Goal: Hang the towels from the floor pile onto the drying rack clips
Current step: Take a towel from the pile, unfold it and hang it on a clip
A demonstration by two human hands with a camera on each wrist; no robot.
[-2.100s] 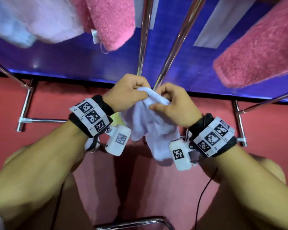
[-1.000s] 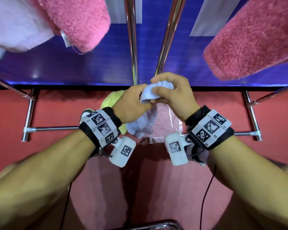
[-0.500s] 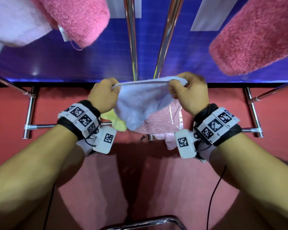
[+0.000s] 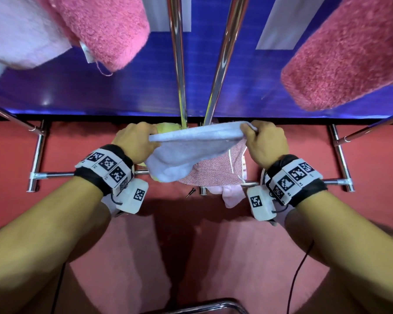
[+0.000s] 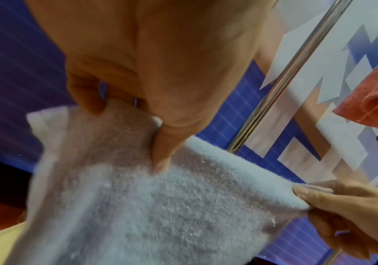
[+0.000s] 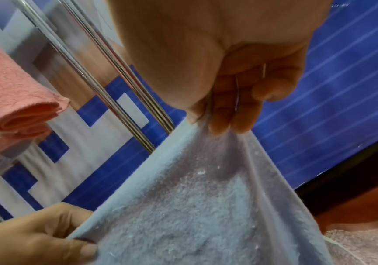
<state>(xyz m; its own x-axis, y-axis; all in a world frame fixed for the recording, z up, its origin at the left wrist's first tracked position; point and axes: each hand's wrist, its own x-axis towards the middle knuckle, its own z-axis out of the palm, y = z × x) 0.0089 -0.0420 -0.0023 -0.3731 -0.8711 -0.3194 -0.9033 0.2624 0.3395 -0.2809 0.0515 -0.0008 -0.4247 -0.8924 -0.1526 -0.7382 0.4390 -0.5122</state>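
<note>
A small light blue towel (image 4: 186, 150) is stretched flat between both hands in front of the drying rack's two chrome posts (image 4: 178, 55). My left hand (image 4: 136, 141) pinches its left corner, thumb on top of the towel (image 5: 138, 197). My right hand (image 4: 263, 141) pinches the right corner of the towel (image 6: 194, 206). Below it on the red floor lies the pile: a yellow towel (image 4: 168, 128), a speckled pink cloth (image 4: 216, 171) and a pale pink towel (image 4: 232, 196). No clips are in view.
Hung towels fill the top of the head view: a pale pink one (image 4: 21, 35), a bright pink one (image 4: 104, 30) and a deep pink one (image 4: 345, 55). Chrome base bars (image 4: 52, 175) cross the red floor (image 4: 213, 257) before a blue wall (image 4: 123, 91). A curved rail (image 4: 209, 307) is nearest me.
The towel was bunched between my hands, then pulled open. Since half a second ago my hands have spread a little wider and its top edge is taut.
</note>
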